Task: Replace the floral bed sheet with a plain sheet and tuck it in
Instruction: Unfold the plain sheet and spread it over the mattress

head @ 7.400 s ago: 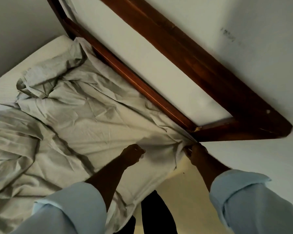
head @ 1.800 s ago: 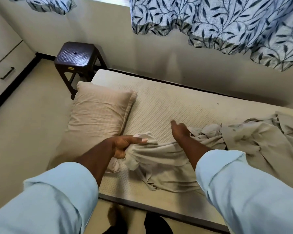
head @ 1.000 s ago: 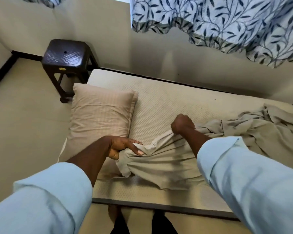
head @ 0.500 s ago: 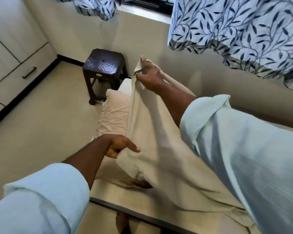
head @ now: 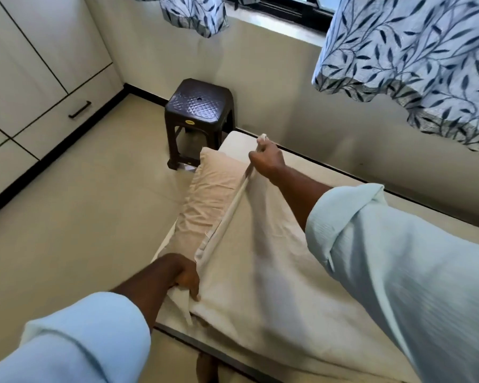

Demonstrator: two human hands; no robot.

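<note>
A plain cream sheet point(head: 263, 272) lies stretched over the near half of the mattress point(head: 310, 167). My right hand point(head: 267, 160) grips the sheet's far corner, held up above the mattress near the wall. My left hand point(head: 186, 276) grips the near corner at the mattress's front edge. The sheet's hem runs taut between the two hands. A beige pillow point(head: 213, 194) lies at the mattress's left end, partly under the hem. No floral sheet is in view.
A dark plastic stool point(head: 198, 117) stands on the floor past the pillow. White cupboards with a drawer handle point(head: 79, 109) fill the left wall. Leaf-patterned curtains point(head: 415, 59) hang over the wall behind the bed. Beige floor lies to the left.
Both hands gathered the crumpled sheet end, then my right hand lifted its corner high and has now lowered it toward the far mattress corner. My left hand dropped to the front edge.
</note>
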